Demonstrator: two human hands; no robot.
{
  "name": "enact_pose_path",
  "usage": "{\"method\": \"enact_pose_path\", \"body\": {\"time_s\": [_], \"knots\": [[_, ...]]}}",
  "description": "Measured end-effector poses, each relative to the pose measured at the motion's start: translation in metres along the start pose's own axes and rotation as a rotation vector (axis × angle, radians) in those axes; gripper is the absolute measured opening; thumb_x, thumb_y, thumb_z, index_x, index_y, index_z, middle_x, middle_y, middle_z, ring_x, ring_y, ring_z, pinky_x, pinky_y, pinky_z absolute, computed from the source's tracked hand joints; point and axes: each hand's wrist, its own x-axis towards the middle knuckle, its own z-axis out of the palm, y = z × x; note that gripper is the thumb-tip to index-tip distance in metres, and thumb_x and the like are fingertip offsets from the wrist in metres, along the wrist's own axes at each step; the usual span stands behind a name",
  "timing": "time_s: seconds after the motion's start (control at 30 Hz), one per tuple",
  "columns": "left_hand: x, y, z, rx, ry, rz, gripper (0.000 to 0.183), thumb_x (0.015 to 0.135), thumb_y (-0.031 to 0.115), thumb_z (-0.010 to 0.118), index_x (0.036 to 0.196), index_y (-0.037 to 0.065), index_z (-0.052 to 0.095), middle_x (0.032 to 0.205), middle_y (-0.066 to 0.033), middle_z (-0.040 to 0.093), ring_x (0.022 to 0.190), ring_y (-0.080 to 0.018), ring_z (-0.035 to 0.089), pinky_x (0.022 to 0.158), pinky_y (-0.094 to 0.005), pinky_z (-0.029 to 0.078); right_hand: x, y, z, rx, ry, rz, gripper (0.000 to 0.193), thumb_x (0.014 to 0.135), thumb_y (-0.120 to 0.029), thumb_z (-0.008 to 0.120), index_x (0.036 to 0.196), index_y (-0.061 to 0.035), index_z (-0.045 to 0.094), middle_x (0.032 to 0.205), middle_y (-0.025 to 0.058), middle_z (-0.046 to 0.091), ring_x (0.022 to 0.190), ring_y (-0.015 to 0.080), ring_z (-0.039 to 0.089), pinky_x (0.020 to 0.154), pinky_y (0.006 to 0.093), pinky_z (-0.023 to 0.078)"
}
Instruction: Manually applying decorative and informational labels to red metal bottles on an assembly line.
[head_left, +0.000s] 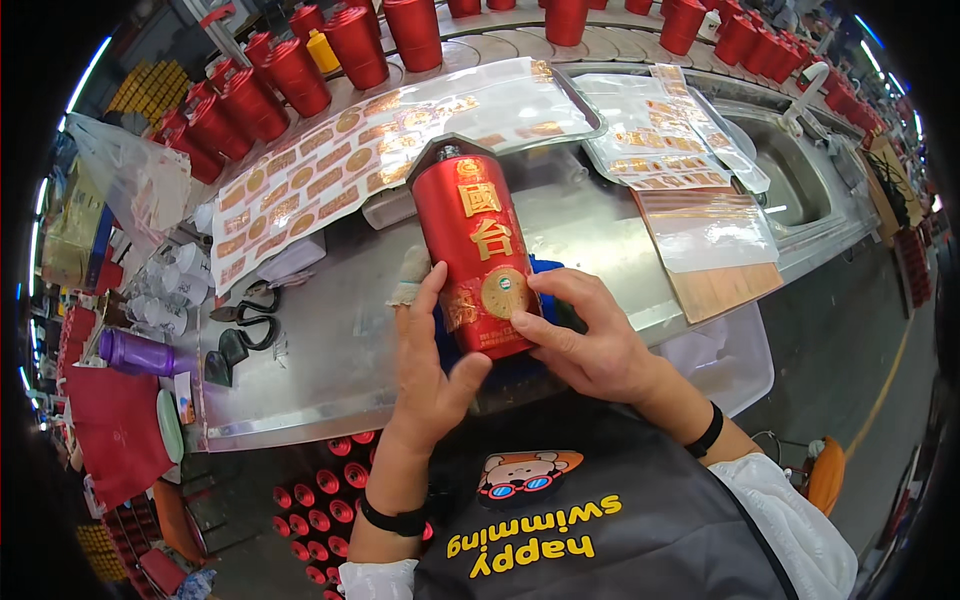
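Note:
A red bottle (455,205) with gold lettering and a dark neck lies tilted back in front of me, above the near edge of the metal table. My left hand (428,355) holds its lower left side, with the index finger along the edge and the thumb by the base. A pale finger cot (410,275) covers one finger of that hand. From the right, my right hand (595,335) grips the lower body. Its thumb rests by the rim of a round gold sticker (503,296) on the bottle's front. The bottle hides some fingertips.
Sheets of gold stickers (335,165) lie across the steel table (330,350), with another stack of sticker sheets (650,130) at right. Black scissors (262,325) are at left. Several red bottles (355,50) line a conveyor (490,50) behind. A sink (790,175) is far right.

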Motion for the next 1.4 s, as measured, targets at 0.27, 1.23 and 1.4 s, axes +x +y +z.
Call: {"method": "enact_pose_path", "body": {"time_s": [0.27, 1.23, 1.4], "knots": [[0.002, -0.002, 0.02, -0.476, 0.105, -0.232, 0.073, 0.094, 0.029, 0.062, 0.148, -0.003, 0.026, 0.146, -0.019, 0.033, 0.136, -0.0277, 0.034, 0.114, -0.0384, 0.026, 0.001, 0.001, 0.001, -0.016, 0.018, 0.0, 0.058, 0.069, 0.0, 0.074, 0.124, -0.0168, 0.065, 0.127, 0.0159, 0.054, 0.115, 0.0347, 0.056, 0.095, 0.0431, 0.047], [-0.016, -0.018, 0.005, -0.103, -0.051, -0.145, 0.097, 0.074, 0.028, 0.078, 0.15, 0.001, 0.025, 0.14, -0.023, 0.042, 0.128, -0.0368, 0.043, 0.113, -0.0445, 0.028, 0.0, 0.002, 0.003, 0.0, 0.024, -0.02, 0.06, 0.069, -0.001, 0.075, 0.126, -0.0139, 0.062, 0.127, 0.0174, 0.052, 0.114, 0.0363, 0.056, 0.094, 0.0451, 0.047], [-0.003, -0.001, -0.012, 0.42, -0.014, 0.211, 0.09, 0.075, 0.034, 0.079, 0.145, 0.001, 0.033, 0.133, -0.023, 0.047, 0.125, -0.0395, 0.043, 0.112, -0.0462, 0.028, 0.004, -0.001, -0.005, 0.036, -0.009, 0.007, 0.066, 0.069, -0.002, 0.076, 0.131, -0.0095, 0.057, 0.128, 0.0181, 0.052, 0.114, 0.037, 0.055, 0.094, 0.0452, 0.046]]}}
